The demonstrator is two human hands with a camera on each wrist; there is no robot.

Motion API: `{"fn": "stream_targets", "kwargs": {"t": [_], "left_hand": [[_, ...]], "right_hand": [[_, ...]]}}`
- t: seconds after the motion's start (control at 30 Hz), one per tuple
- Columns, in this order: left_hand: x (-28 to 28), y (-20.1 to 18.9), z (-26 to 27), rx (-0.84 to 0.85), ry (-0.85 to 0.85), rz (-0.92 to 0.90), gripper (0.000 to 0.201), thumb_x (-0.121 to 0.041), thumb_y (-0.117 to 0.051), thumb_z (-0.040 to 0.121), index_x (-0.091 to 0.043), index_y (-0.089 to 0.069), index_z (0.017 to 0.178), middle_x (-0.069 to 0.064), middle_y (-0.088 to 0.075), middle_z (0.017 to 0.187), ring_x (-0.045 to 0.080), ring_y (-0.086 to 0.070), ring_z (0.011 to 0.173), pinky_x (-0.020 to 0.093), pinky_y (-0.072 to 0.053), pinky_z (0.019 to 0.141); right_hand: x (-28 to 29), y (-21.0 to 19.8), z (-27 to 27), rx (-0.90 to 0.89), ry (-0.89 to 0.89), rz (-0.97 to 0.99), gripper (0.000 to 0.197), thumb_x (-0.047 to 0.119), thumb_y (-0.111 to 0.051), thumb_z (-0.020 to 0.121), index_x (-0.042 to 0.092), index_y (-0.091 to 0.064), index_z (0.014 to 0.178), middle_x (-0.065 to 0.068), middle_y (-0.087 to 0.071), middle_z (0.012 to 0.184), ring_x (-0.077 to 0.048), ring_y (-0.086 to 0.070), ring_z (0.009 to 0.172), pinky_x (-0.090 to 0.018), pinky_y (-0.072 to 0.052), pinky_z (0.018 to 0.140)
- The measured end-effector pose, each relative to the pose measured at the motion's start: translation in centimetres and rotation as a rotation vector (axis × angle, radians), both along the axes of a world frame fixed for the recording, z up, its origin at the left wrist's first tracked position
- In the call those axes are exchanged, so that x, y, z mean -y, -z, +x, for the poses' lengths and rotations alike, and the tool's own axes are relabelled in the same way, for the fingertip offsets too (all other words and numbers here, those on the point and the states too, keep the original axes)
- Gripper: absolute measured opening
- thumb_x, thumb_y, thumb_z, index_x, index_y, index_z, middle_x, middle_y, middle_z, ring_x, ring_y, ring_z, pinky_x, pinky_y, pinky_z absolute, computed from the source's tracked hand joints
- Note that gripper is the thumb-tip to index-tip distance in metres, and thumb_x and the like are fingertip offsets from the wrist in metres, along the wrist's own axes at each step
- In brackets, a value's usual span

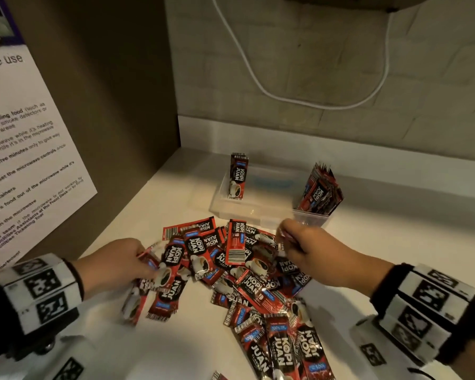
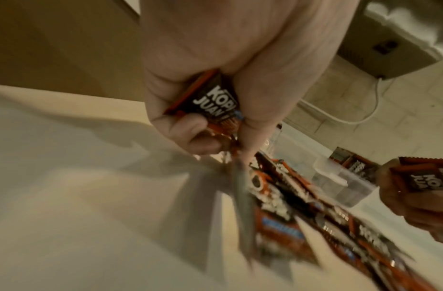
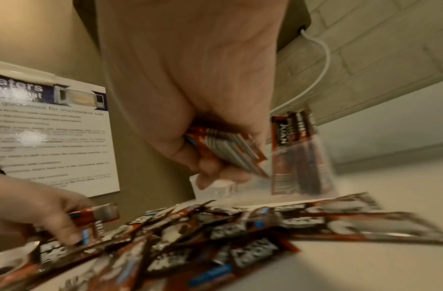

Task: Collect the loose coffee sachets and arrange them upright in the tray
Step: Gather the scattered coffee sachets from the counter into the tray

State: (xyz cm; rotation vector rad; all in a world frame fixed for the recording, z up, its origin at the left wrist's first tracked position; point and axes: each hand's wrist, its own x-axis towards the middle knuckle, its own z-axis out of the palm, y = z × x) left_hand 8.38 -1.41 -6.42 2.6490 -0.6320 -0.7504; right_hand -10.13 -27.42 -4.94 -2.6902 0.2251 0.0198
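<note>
Currently | red-black foil coffee sachets are heaped mid-counter | some are clutched by curled left hand | some by curled right hand | clear plastic tray is set by the back edge.

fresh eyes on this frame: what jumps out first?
The heap of red-and-black coffee sachets spread across the pale counter, with both hands in it: the left hand grips a few sachets at the heap's left edge, the right hand holds a small bundle at its right. Behind sits the clear tray, one sachet upright at its left end and a packed bunch at its right.
</note>
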Motion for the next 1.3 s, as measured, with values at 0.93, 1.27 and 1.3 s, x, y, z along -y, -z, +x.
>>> {"fn": "stream_targets", "kwargs": {"t": [0.93, 1.27, 1.3], "left_hand": [[4.2, 0.3, 0.3, -0.128, -0.135, -0.253, 0.033, -0.015, -0.083, 0.072, -0.017, -0.053, 0.085, -0.003, -0.067, 0.079, 0.01, -0.064, 0.07, 0.021, -0.044, 0.053], [4.5, -0.3, 1.5, -0.148, -0.148, -0.331, 0.004, -0.007, -0.055, 0.09, -0.004, -0.055, 0.091, 0.009, -0.062, 0.072, 0.021, -0.058, 0.06, 0.027, -0.044, 0.053], [4.7, -0.2, 1.5, -0.13, -0.135, -0.322, 0.006, -0.01, -0.049, 0.094, -0.005, -0.052, 0.096, 0.008, -0.06, 0.075, 0.019, -0.055, 0.059, 0.027, -0.041, 0.052]], "right_hand": [[-3.8, 2.9, 5.4, -0.082, 0.081, -0.162, 0.03, 0.021, -0.066, 0.084, 0.017, -0.054, 0.111, -0.004, -0.055, 0.107, -0.026, -0.06, 0.095, -0.038, -0.054, 0.08], [-3.1, 2.2, 4.2, -0.173, 0.01, -0.128, 0.018, 0.012, -0.063, 0.083, 0.01, -0.064, 0.101, -0.009, -0.064, 0.102, -0.026, -0.06, 0.094, -0.029, -0.049, 0.076], [-3.1, 2.0, 4.0, -0.188, -0.002, -0.119, 0.021, 0.011, -0.065, 0.081, 0.009, -0.064, 0.102, -0.009, -0.064, 0.103, -0.025, -0.059, 0.093, -0.028, -0.048, 0.075]]}}
